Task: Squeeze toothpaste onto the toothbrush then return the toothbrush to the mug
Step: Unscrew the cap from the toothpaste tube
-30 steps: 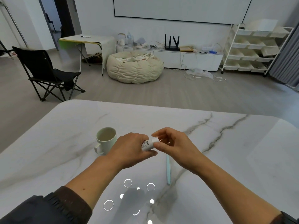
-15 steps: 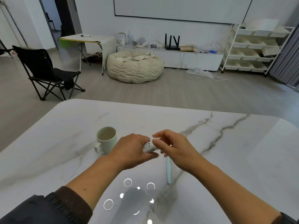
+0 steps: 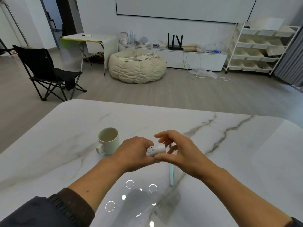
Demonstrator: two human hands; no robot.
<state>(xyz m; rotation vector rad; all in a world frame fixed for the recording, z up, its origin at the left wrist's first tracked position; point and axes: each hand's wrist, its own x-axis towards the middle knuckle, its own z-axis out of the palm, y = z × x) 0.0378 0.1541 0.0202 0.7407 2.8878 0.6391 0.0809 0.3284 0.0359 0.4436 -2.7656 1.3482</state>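
Note:
My left hand (image 3: 133, 154) is closed around a small white toothpaste tube (image 3: 151, 150), of which only the neck end shows. My right hand (image 3: 181, 152) pinches the tube's white cap (image 3: 161, 148) between thumb and fingers, with the upper fingers lifted a little. A pale green mug (image 3: 108, 140) stands upright and looks empty, just left of my left hand. The light teal toothbrush (image 3: 171, 175) lies flat on the marble table (image 3: 65, 145) below my right hand, its far end hidden by the hand.
The table's far edge curves round ahead of me. Beyond it stand a black folding chair (image 3: 47, 71), a beige beanbag (image 3: 136, 68), a low white cabinet (image 3: 188, 58) and a white bin rack (image 3: 257, 49). Ceiling lights reflect on the near tabletop.
Both hands stay together on the tube. My right hand's fingers have shifted around the cap, and the cap end of the tube shows again after being covered half a second ago.

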